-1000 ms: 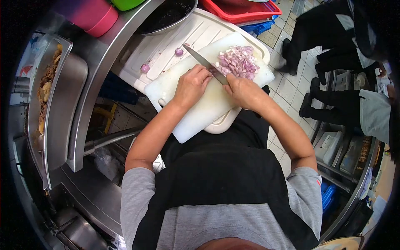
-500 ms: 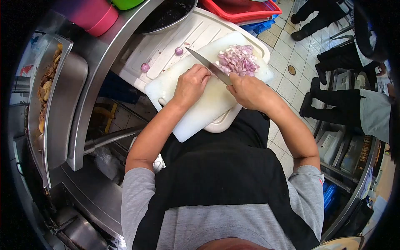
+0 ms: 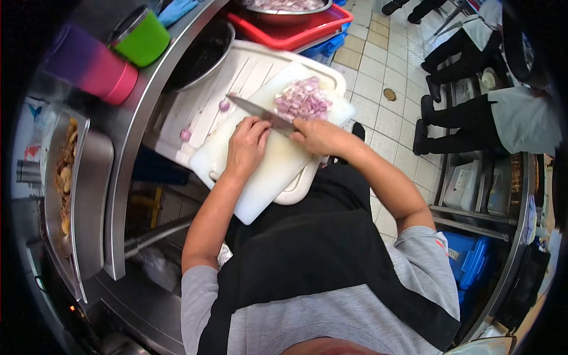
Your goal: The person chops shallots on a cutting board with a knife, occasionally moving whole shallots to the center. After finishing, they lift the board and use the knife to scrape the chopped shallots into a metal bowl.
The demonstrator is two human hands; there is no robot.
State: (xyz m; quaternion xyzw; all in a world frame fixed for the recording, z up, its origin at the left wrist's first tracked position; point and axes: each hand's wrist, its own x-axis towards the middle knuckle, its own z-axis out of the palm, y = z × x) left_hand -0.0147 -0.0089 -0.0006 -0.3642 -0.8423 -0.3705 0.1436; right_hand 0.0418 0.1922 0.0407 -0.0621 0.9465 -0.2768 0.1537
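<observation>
My right hand (image 3: 319,138) grips a kitchen knife (image 3: 251,109), its blade pointing to the far left over a white cutting board (image 3: 263,192). Beside the blade, my left hand (image 3: 247,144) has its fingers curled and pressed together on the board. Whatever those fingertips hold is hidden. A heap of chopped shallots (image 3: 303,99) lies on the board's far right part, beyond the knife. Two whole purple shallots, a nearer one (image 3: 185,135) and a farther one (image 3: 224,105), rest on the ribbed white surface (image 3: 207,83) left of the board.
At the back, a metal bowl (image 3: 284,9) of pale pieces stands in a red basket (image 3: 266,38). A dark-lined pan (image 3: 207,56) sits at the back left. Along the steel counter (image 3: 133,118) are a pink-purple tumbler (image 3: 94,68) and a green cup (image 3: 142,38). People stand at right.
The view has shifted, bringing more of the back bowl and the cups into sight. My right hand keeps its grip on the knife, and my left fingers stay curled beside the blade.
</observation>
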